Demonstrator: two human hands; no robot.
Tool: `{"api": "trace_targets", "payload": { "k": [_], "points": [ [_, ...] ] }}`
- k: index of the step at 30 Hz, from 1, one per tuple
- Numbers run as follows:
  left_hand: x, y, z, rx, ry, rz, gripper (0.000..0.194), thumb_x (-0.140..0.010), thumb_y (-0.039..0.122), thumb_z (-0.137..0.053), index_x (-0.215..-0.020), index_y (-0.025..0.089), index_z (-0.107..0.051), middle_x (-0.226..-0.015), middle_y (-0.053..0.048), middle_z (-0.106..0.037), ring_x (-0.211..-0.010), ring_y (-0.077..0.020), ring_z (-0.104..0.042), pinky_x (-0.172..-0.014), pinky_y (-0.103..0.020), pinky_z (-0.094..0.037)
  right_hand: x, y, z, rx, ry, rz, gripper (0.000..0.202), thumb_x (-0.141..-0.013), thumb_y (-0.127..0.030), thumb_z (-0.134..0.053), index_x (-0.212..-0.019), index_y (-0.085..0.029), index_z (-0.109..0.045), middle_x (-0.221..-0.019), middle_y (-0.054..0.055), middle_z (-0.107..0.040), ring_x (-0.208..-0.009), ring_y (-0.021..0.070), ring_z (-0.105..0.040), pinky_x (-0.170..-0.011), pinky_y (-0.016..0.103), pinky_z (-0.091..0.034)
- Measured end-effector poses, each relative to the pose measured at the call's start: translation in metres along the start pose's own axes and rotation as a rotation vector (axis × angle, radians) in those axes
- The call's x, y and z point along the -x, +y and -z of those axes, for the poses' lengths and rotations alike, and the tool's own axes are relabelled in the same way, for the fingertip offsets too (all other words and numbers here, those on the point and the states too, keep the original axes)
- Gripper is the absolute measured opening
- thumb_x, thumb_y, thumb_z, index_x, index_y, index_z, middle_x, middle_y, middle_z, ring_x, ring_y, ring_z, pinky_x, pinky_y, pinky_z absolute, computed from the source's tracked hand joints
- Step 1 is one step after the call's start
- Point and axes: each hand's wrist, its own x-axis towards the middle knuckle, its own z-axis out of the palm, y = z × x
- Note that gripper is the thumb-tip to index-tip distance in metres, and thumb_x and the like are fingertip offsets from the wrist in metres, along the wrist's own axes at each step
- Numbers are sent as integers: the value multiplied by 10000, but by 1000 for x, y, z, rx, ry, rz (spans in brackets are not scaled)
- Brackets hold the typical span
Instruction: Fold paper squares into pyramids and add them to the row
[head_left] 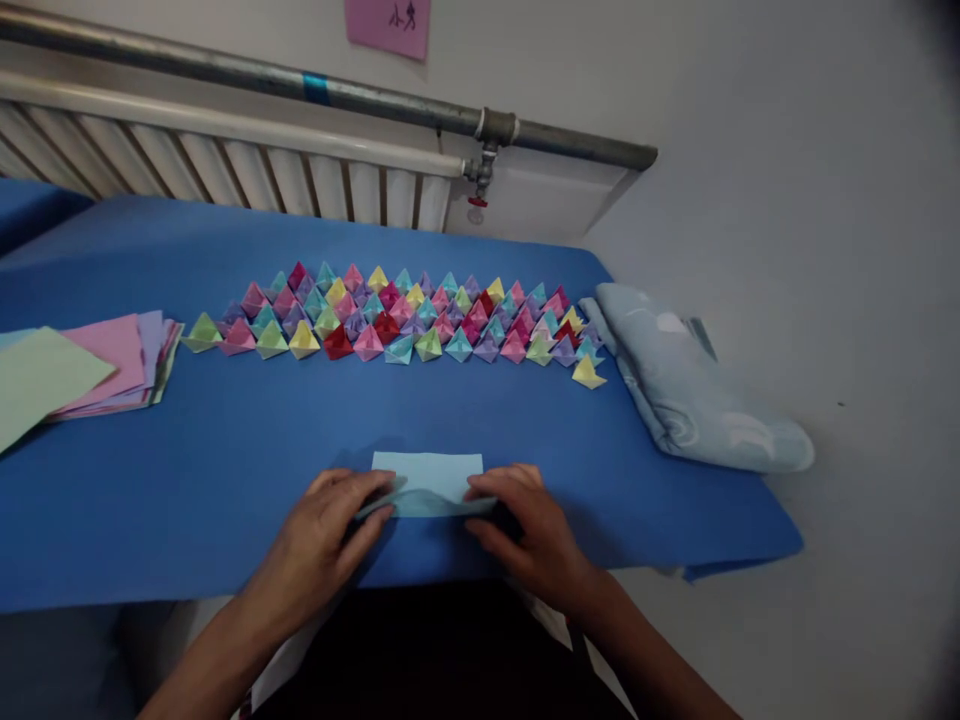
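A light blue sheet of paper [429,466] lies near the front edge of the blue-covered table, its near part bent up and curling over. My left hand [330,525] pinches the left end of that raised part between thumb and fingers. At the right end, my right hand [525,525] grips it the same way. Beyond the hands stand several rows of small folded paper boats [427,345] in pink, yellow, green, purple, red and blue. One yellow boat [589,374] sits a little in front of the rows at their right end.
A stack of coloured paper sheets [112,365] lies at the left. On the right rests a folded light blue patterned cloth [690,390], close to the wall. Behind the table are a white radiator [247,170], a metal pipe [405,107] and a valve with a red handle [478,202].
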Motion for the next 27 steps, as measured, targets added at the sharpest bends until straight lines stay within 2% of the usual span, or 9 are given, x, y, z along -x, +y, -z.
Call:
{"api": "trace_targets", "payload": {
  "k": [4, 7, 13, 16, 18, 20, 22, 24, 27],
  "points": [
    [-7, -3, -9, -21, 21, 125, 495, -945, 383, -516, -1407, 245, -407, -1015, -40, -704, -860, -185, -667, -764, -317, -551, 4, 1, -9, 26, 105, -120, 340, -919, -230, -563, -1254, -256, -507, -933, 35, -665, -813, 186, -605, -773, 360, -480],
    [-7, -5, -14, -69, 24, 176, 537, -948, 409, -500, -1444, 249, -366, -923, -21, -687, -764, -172, -642, -712, -299, -545, 6, 5, -15, 71, 134, -236, 421, -905, -233, -571, -1315, -251, -480, -863, 25, -654, -796, 191, -598, -749, 351, -484],
    [-3, -5, -15, -131, -14, 159, 509, -971, 356, -454, -1452, 235, -340, -854, -14, -643, -729, -171, -604, -748, -337, -530, -2, 3, -18, 213, 3, -237, 379, -904, -215, -530, -1283, -197, -518, -761, 4, -638, -707, 179, -584, -757, 369, -411],
    [-2, -2, -13, -195, -17, 159, 429, -966, 300, -451, -1388, 224, -430, -1013, -77, -636, -829, -200, -608, -787, -382, -520, -8, -1, -14, 254, -79, -260, 301, -895, -195, -548, -1192, -194, -599, -787, 20, -676, -716, 184, -580, -739, 350, -368],
    [-3, 1, -13, -294, 28, 125, 348, -948, 237, -466, -1287, 237, -545, -1218, -136, -586, -947, -253, -593, -810, -437, -499, -11, -3, -12, 283, -138, -270, 231, -891, -192, -567, -1105, -214, -653, -804, 25, -695, -731, 191, -578, -726, 340, -341],
    [-5, 6, -14, -363, 33, 26, 335, -930, 153, -466, -1211, 259, -613, -1323, -139, -544, -1023, -296, -562, -814, -468, -472, -13, -4, -10, 308, -190, -287, 180, -892, -194, -580, -1035, -225, -685, -802, 25, -701, -744, 197, -577, -721, 338, -322],
    [-8, 13, -17, -321, -48, -119, 355, -928, 98, -448, -1188, 259, -628, -1288, -113, -589, -1045, -294, -550, -810, -449, -462, -16, -6, -9, 320, -223, -314, 167, -891, -192, -585, -1012, -220, -697, -805, 31, -708, -762, 205, -582, -728, 343, -316],
    [-10, 21, -20, -212, -131, -220, 303, -936, 102, -458, -1166, 205, -626, -1190, -101, -646, -1015, -262, -561, -816, -413, -465, -18, -9, -8, 299, -242, -353, 172, -882, -183, -591, -1011, -211, -701, -842, 40, -723, -786, 209, -592, -749, 350, -318],
    [-13, 30, -25, -126, -133, -223, 221, -924, 162, -538, -1130, 121, -607, -1121, -119, -658, -981, -241, -569, -842, -394, -464, -21, -16, -7, 184, -254, -431, 178, -860, -162, -600, -991, -215, -708, -837, 21, -733, -773, 188, -605, -791, 353, -328]
  ]
}}
